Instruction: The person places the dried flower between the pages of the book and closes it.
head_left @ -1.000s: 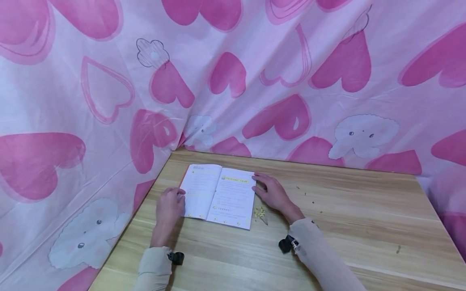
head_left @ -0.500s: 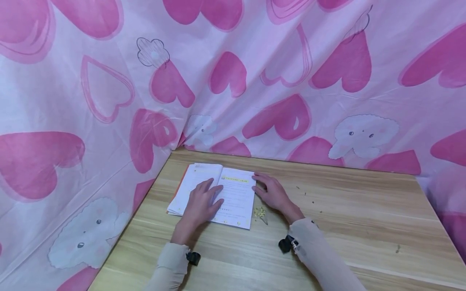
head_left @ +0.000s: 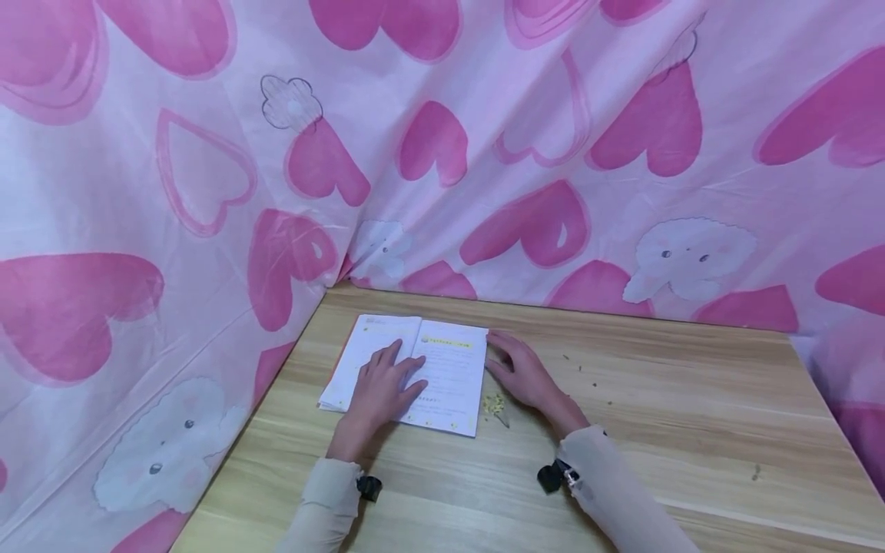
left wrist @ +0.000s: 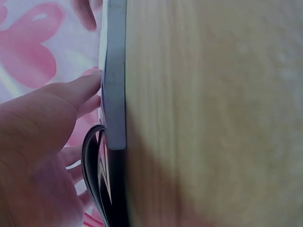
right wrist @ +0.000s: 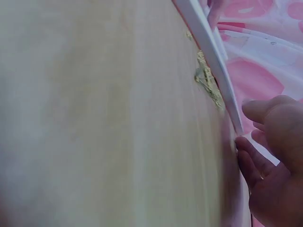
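An open book (head_left: 445,384) with printed white pages lies on the wooden table. My left hand (head_left: 380,386) rests spread across its left page and centre fold, fingers extended. In the left wrist view the thumb of that hand (left wrist: 38,127) touches the page side of the thick book block (left wrist: 116,80), and some pages (left wrist: 92,151) bow up beside it. At the book's upper right edge is my right hand (head_left: 522,371), fingers lightly bent. The right wrist view has its thumb and fingers apart beside the corner of the book (right wrist: 222,71), gripping nothing.
A small dried yellow flower sprig (head_left: 494,405) lies just right of the book. Dark crumbs (head_left: 594,384) dot the table (head_left: 677,438). A pink heart-patterned cloth (head_left: 525,138) hangs behind and to the left.
My left hand has moved from the book's left edge onto the pages near the fold, and the left page now spreads wider at the bottom. My right hand has shifted slightly right.
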Motion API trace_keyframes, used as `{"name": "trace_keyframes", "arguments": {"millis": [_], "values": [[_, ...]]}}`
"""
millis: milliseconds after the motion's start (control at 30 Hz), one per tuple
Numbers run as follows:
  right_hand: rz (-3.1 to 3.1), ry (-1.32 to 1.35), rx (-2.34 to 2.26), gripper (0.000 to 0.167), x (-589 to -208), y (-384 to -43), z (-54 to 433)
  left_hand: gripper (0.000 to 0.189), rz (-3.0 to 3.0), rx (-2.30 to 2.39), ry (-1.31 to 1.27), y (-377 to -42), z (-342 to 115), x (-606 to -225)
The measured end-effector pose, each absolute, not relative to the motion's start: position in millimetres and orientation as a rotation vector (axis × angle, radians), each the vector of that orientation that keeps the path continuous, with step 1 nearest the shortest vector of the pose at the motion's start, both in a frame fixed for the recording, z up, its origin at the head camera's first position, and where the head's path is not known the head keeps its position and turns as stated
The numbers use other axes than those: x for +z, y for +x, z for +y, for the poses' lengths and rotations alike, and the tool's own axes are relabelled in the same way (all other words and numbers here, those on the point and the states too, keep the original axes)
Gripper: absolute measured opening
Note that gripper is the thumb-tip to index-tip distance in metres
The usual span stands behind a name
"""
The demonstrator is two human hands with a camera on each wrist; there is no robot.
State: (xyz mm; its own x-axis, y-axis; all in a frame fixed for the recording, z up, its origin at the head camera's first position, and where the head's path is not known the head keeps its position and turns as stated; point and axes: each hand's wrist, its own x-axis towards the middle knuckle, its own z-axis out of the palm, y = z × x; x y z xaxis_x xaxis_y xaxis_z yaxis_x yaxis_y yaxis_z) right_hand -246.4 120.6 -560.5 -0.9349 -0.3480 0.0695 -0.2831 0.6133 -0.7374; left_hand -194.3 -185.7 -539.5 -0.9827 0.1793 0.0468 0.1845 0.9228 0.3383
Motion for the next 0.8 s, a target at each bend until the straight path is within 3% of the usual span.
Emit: {"name": "trace_keyframes", "arguments": {"millis": [100,367,633,800], "values": [[2.742,-0.480,-1.289,0.050,-558,-235,130,0.052,-3.074,-0.544,-0.286,-193,-185,-540],[2.814,-0.465,-1.138,0.007,-557,-191,146,0.054,-3.088,-0.549,-0.280,-192,-186,-542],[2.885,-0.512,-0.942,0.027,-555,-163,155,0.054,-3.099,-0.575,-0.270,-190,-188,-543],[2.940,-0.478,-0.895,0.016,-553,-161,156,0.054,-3.081,-0.594,-0.281,-191,-186,-544]]}}
